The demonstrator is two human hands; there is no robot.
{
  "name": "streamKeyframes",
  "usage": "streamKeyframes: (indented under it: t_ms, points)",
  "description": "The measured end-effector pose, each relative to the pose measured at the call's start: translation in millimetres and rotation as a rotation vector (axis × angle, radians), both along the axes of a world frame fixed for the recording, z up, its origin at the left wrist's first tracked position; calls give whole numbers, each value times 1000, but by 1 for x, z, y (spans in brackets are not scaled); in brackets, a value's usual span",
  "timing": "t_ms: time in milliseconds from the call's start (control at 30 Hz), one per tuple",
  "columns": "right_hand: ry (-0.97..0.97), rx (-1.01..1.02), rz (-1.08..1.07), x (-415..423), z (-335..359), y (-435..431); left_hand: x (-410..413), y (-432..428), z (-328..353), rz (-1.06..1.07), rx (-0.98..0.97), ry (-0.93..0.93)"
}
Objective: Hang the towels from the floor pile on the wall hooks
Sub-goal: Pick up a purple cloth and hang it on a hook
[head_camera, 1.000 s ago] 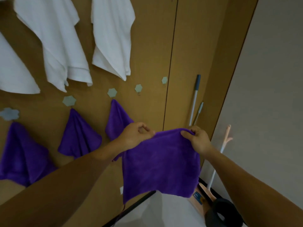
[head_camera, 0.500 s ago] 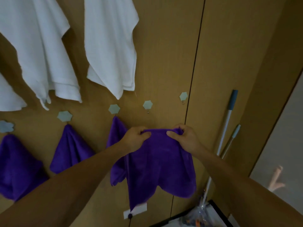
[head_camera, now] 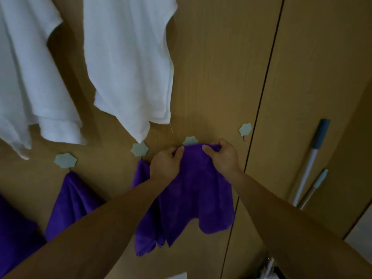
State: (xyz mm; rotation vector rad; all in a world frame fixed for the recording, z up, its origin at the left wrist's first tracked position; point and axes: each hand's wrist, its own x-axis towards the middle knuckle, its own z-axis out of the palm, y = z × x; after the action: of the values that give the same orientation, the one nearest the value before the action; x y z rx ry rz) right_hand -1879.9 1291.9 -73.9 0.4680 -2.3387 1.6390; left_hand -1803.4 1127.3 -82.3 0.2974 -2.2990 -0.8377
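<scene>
Change from 0.5 s earlier: the purple microfibre towel is now riding higher. Its bunched top edge is meeting the lower rim of a pale green hexagonal wall hook; before, it was clearly below that hook.

Left to right:
- A white terry towel and a second white terry towel are hanging high on the brown wood-grain wall panel.
- Lower down, a hung purple towel is draping from a matching hook. Another hung purple cloth is draping just beside the left hand.
- The left hand is pinching the held towel's top edge, thumb in front.
- The right hand is gripping the same edge, close to the left but not touching it.
- Further right, an unused hexagonal hook is showing.
- A white long handle with a blue-grey grip is leaning against the wall.
</scene>
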Motion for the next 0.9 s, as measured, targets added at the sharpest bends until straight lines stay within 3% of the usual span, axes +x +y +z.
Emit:
streamKeyframes:
  t_ms: [200,300,400,533,600,667,767,833,900]
  points:
    - [-75,40,-44,-26,-13,-21,-20,0,-11,218,-110,-58]
    - [-96,51,-46,-30,-24,-19,-22,1,-19,259,-116,-184]
    - [-191,3,14,-30,-34,-17,-21,2,-32,182,116,-302]
    - [-280,7,106,-27,-37,-22,-31,14,-25,19,680,-398]
    - [-282,59,122,-28,-37,-24,-32,16,-20,-5,798,-434]
    - [-228,151,133,-30,-36,-21,-31,15,-16,3,611,-495]
    - [-61,480,55,-33,-32,-12,-26,20,-15,196,57,-585]
    - [126,737,-135,-32,-37,-5,-21,27,-20,335,-259,-525]
    - [318,705,-102,-29,-47,-3,-16,31,-28,379,-501,-386]
